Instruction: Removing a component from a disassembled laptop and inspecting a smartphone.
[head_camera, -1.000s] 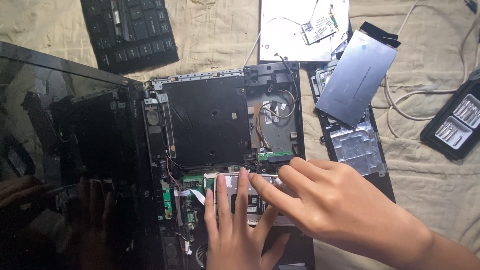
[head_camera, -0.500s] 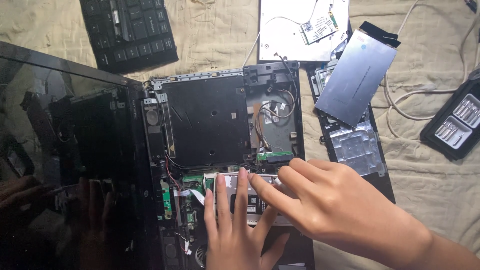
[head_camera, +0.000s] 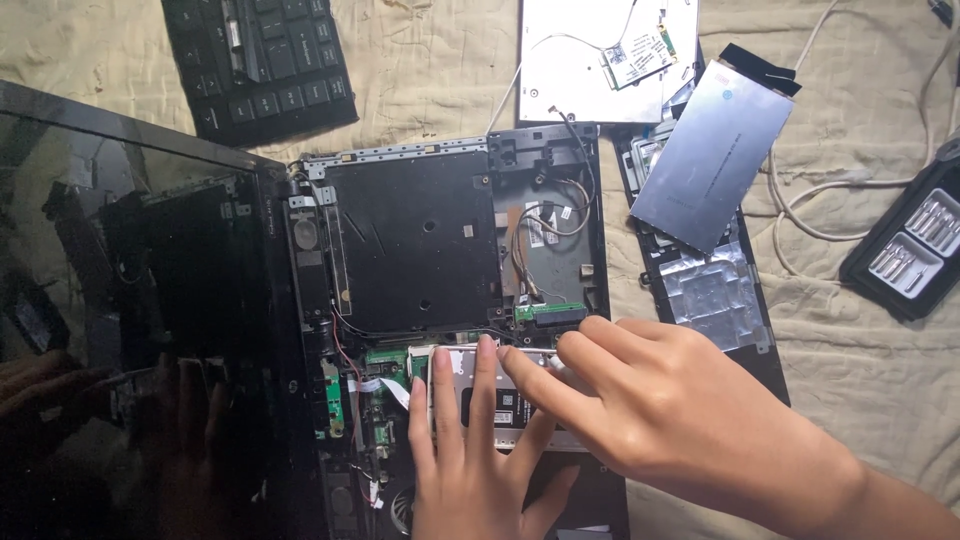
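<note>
A head-worn camera looks down on an opened laptop base lying on a beige cloth surface, its inner parts bared. Both hands work at the near end of the base. The left hand lies flat with fingers spread, pressing down on a silver metal part set in the lower middle of the base. The right hand comes in from the lower right and overlaps it, its fingers stretched out and resting on the top edge of the same silver part; whether they pinch anything cannot be told.

Directly left of the hands sits a small green circuit board with thin wires. The glossy black screen lies folded out flat to the left, touching the base along its hinge edge and filling that side to the frame's edge. Above the hands, a large black plate covers most of the base.

To the right, just beside the base, lies a black cover lined with foil, with a grey rectangular panel tilted across its top. A black keyboard lies well apart at the top left. A screwdriver bit case sits near the right edge, beside loops of white cable. Bare cloth shows between the keyboard and the base, and at lower right
</note>
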